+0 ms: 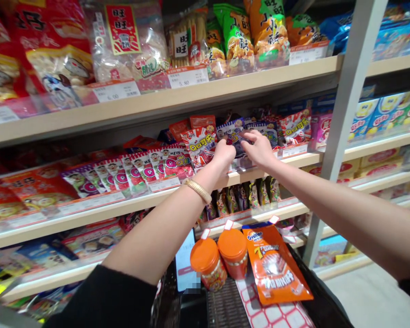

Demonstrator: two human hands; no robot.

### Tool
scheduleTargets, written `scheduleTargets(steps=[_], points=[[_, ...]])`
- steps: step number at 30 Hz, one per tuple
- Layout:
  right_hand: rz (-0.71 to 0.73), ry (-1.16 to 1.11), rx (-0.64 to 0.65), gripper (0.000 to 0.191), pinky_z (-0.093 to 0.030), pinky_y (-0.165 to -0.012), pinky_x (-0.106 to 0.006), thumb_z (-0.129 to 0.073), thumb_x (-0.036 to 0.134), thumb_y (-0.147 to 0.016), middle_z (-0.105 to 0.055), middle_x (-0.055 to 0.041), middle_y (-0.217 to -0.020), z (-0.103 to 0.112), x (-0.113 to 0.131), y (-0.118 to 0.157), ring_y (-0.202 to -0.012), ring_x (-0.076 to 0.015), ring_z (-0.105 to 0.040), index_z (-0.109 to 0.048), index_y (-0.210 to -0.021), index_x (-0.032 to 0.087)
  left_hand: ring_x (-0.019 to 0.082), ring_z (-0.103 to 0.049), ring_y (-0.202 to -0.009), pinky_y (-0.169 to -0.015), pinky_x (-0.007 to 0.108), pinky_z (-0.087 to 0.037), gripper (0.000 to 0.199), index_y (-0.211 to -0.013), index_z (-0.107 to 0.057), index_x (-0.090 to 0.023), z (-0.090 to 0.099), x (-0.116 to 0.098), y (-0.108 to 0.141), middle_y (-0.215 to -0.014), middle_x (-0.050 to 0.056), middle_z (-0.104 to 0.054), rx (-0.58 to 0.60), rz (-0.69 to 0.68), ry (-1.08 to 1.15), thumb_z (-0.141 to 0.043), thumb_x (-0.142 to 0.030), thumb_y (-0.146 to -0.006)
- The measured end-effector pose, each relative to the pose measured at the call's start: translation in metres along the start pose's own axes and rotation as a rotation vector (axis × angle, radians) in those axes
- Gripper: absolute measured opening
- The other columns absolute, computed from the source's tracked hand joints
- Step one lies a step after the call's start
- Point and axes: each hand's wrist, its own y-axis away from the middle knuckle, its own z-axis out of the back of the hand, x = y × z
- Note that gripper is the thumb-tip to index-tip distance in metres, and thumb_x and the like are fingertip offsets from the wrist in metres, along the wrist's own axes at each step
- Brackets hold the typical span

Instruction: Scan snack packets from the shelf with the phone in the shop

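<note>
Both my hands reach into the middle shelf, at a purple gummy candy packet (228, 129) standing in a row. My left hand (226, 154), with a braided beige band (197, 190) on its wrist, has its fingers curled at the packet's lower front and appears to grip it. Close by on the right, my right hand (258, 146) has its thumb and fingers apart, with the fingertips at the packet's right edge. A red and white "QQ" candy packet (201, 146) stands just left of my left hand. Another purple packet (268, 131) is partly hidden behind my right hand.
Below my arms, a dark basket (222, 303) holds two orange-lidded jars (205, 257), an orange Ovaltine pouch (276, 269) and a phone (185, 264). A grey shelf post (345, 105) rises on the right. Bagged snacks fill the upper shelf (225, 84).
</note>
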Motion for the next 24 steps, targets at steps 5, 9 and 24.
scheduleTargets(steps=[5, 9, 24], points=[[0.152, -0.403, -0.294, 0.036, -0.049, -0.102, -0.039, -0.056, 0.02, -0.08, -0.066, -0.0113, -0.12, 0.011, 0.006, 0.009, -0.115, -0.0256, -0.063, -0.073, -0.111, 0.014, 0.018, -0.061, -0.115, -0.104, 0.032, -0.046, 0.064, -0.131, -0.053, -0.012, 0.003, -0.013, 0.009, -0.124, 0.008, -0.067, 0.053, -0.139, 0.046, -0.041, 0.007, -0.071], [0.19, -0.519, -0.347, 0.035, -0.045, -0.108, -0.043, -0.058, 0.022, -0.083, -0.062, -0.0087, -0.127, 0.032, 0.012, 0.033, -0.124, -0.0254, -0.057, -0.071, -0.115, 0.021, 0.02, -0.057, -0.123, -0.112, 0.037, -0.04, 0.058, -0.128, -0.058, -0.012, 0.014, -0.026, 0.033, -0.129, 0.007, -0.065, 0.088, -0.246, 0.093, -0.044, 0.005, -0.074], [-0.329, -0.988, 0.061, 0.063, -0.054, -0.099, -0.043, -0.068, 0.031, -0.079, -0.063, -0.0106, -0.132, -0.022, 0.048, 0.2, -0.115, -0.0246, -0.064, -0.046, -0.137, 0.026, 0.023, -0.062, -0.122, -0.106, 0.037, -0.049, 0.052, -0.129, -0.062, -0.019, 0.092, 0.06, 0.197, -0.14, 0.01, -0.059, -0.135, -0.063, 0.203, -0.065, -0.018, -0.077]])
